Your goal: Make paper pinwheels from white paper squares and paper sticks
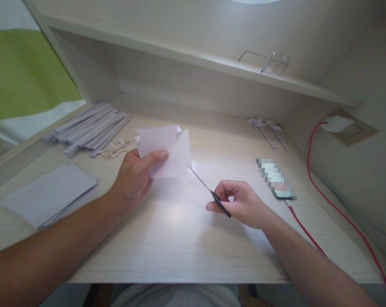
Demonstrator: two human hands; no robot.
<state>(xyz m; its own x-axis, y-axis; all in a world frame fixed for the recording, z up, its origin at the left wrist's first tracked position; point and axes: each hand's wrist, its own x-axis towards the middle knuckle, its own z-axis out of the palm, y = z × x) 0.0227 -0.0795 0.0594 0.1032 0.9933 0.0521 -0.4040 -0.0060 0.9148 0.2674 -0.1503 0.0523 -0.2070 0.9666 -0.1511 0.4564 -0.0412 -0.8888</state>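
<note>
the desk [180, 247] is pale wood, and two bare arms come in from the bottom corners, at 7 o'clock and 5 o'clock.

the right hand [240, 202] is a bit to the 4 o'clock side of the middle. its fingers are curled through the black handles of the scissors [212, 194]. the thin blades are nearly closed and point up toward 10 o'clock. the tip just meets the lower right corner of the folded white paper [169, 151].

the left hand [135, 177] is at about 9 o'clock from the scissors. it holds the paper up off the desk, with the thumb on the front and the other fingers hidden behind. the paper has pointy folded flaps and sits near the middle of the view.

at 8 o'clock a stack of white sheets [50, 194] lies flat on the desk. at 3 o'clock lies a phone [276, 179], blurred out, with a red cable [336, 213] that runs along the right side up to a wall plug [338, 123].

farther back, at 10 o'clock, a bunch of rolled paper sticks [90, 128] lies side by side, with a small heap of little bits [116, 148] just beside it. at 1 o'clock two small paper pinwheels [268, 130] lie near the back wall.

farthest away, a pair of glasses [268, 62] rests on the shelf [193, 55] above the desk.
</note>
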